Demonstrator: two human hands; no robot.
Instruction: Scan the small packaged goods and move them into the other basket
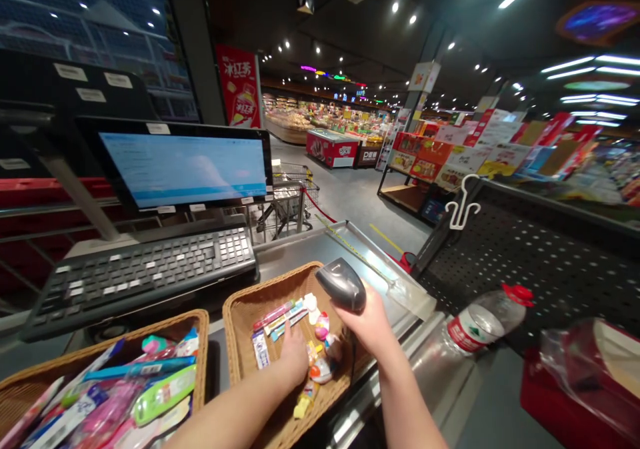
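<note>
My right hand point(367, 319) is closed around a dark grey handheld barcode scanner point(343, 284), held above the right rim of a wicker basket point(240, 300). Inside that basket, my left hand point(295, 355) reaches down among small packaged items, its visible fingers extended and apart; its palm side is hidden. Just beyond its fingertips lie several slim candy tubes point(280, 317). A small blue-and-white packet point(261, 349) leans at the basket's left. Small colourful toy-like sweets point(323, 327) lie right of this hand, and a yellow-topped one point(303, 405) sits nearer me.
A second wicker basket point(201, 355) full of packaged goods stands at left. Behind are a keyboard point(165, 265) and monitor point(185, 169). The metal counter point(300, 249) runs beyond. At right lie a large plastic bottle point(480, 322), a red box point(560, 389) and a perforated black panel point(540, 262).
</note>
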